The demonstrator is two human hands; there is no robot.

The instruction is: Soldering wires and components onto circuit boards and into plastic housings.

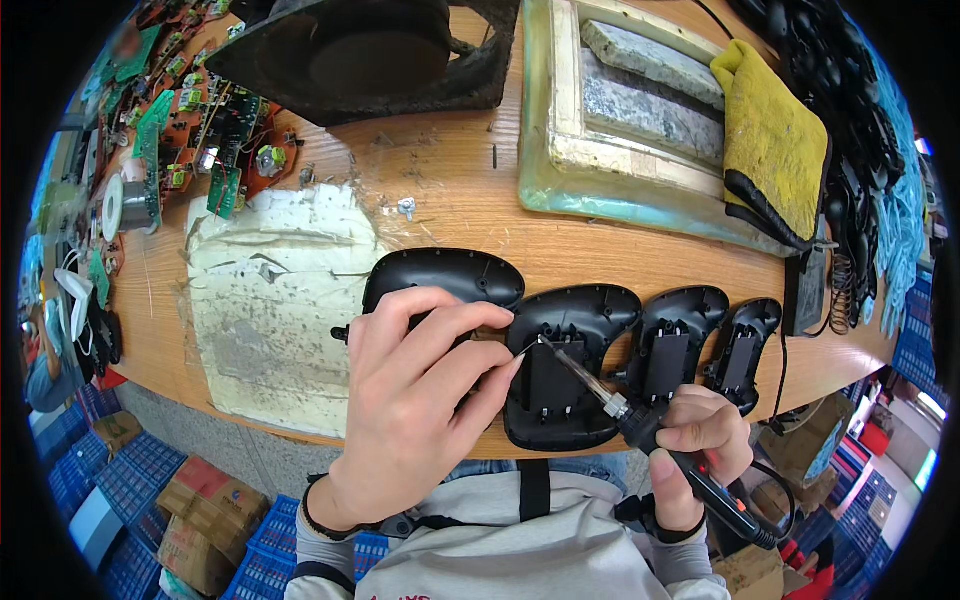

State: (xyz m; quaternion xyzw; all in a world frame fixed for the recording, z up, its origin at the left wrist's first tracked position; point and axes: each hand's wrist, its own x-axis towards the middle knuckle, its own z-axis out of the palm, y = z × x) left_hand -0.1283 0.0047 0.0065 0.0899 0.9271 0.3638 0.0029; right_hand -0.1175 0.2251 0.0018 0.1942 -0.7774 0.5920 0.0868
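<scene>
My right hand [700, 435] is closed round the dark handle of a soldering iron [640, 425], its metal barrel pointing up and left. The iron's tip is over a black plastic shell [612, 325] with a battery compartment. My left hand [410, 385] has its fingertips pinched on a thin silvery wire [530, 349], which meets the iron's tip. Left of that shell, partly hidden behind my left hand, lies another black shell [445, 270]. Two more shells [690, 305] [742, 350] stand in a row to the right.
Circuit boards [180, 130] are heaped at the back left, beside a wire spool [112, 207]. A stained pale sheet [270, 300] covers the left table. A dark fan housing [370, 60] stands behind; a framed tray [555, 150] with a yellow cloth [770, 130] lies back right, near black cables [850, 130].
</scene>
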